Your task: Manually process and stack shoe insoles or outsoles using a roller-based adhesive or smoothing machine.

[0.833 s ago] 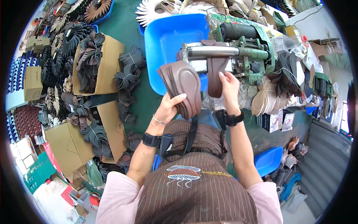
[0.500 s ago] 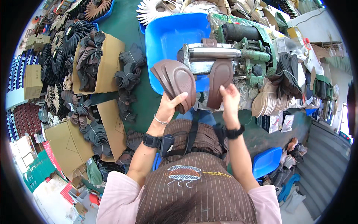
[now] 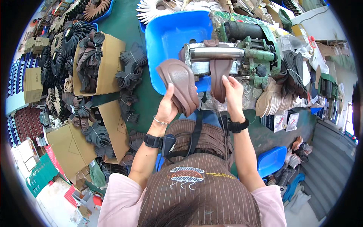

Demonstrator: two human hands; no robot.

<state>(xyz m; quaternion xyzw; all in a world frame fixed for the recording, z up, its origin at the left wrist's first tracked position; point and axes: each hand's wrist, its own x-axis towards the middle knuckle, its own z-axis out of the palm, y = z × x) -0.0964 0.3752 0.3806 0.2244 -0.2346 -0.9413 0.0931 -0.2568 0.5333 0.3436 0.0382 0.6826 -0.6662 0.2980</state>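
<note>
My left hand point(image 3: 166, 109) grips a small stack of brown shoe insoles point(image 3: 177, 81), its thumb lying across their near side. At the roller machine point(image 3: 261, 56), a single brown insole point(image 3: 218, 81) has its far end under the shiny metal roller point(image 3: 217, 53), while its near end hangs toward me. My right hand point(image 3: 234, 96) pinches the right edge of this insole between thumb and fingers. Another brown piece point(image 3: 211, 42) shows just behind the roller.
Behind the machine's left side stands a large blue bin point(image 3: 160, 41). Bundles of dark insoles point(image 3: 291, 72) and beige insoles point(image 3: 270, 100) lie on the bench to the right. Cardboard boxes point(image 3: 109, 64) with tied bundles stand at left. A smaller blue tub point(image 3: 271, 162) sits lower right.
The insole under the roller has moved farther in, away from me, with my right hand still at its edge. The left hand's stack has tilted and shifted slightly.
</note>
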